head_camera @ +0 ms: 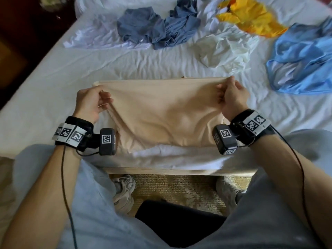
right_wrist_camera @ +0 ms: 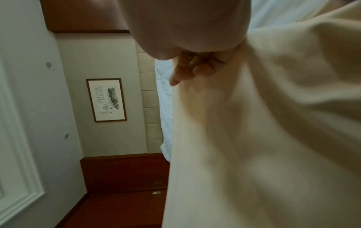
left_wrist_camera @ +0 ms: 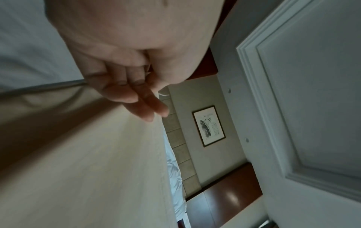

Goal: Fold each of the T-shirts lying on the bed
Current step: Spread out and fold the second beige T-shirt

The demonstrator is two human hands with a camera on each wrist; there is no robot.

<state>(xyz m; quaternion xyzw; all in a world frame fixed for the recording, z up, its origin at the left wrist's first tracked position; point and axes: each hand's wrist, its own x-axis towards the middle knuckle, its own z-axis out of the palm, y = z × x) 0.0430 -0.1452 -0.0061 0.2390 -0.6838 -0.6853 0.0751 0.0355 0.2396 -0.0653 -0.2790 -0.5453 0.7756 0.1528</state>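
Left hand point(head_camera: 89, 103) and right hand point(head_camera: 231, 97) each grasp one end of the beige T-shirt point(head_camera: 161, 112), fingers point(right_wrist_camera: 197, 69) curled into the cloth, its upper edge drawn taut between them above the near edge of the bed point(head_camera: 53, 78). Its lower part sags onto the sheet. Farther back lie crumpled grey-blue point(head_camera: 143, 27), white point(head_camera: 226, 49), yellow point(head_camera: 251, 17) and light-blue point(head_camera: 303, 58) T-shirts.

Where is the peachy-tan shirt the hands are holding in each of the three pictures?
Head view: the beige T-shirt is in the middle, stretched between both hands.
Left wrist view: it fills the lower left.
Right wrist view: it fills the right side.
Shared landmark: the framed picture shows in both wrist views only.
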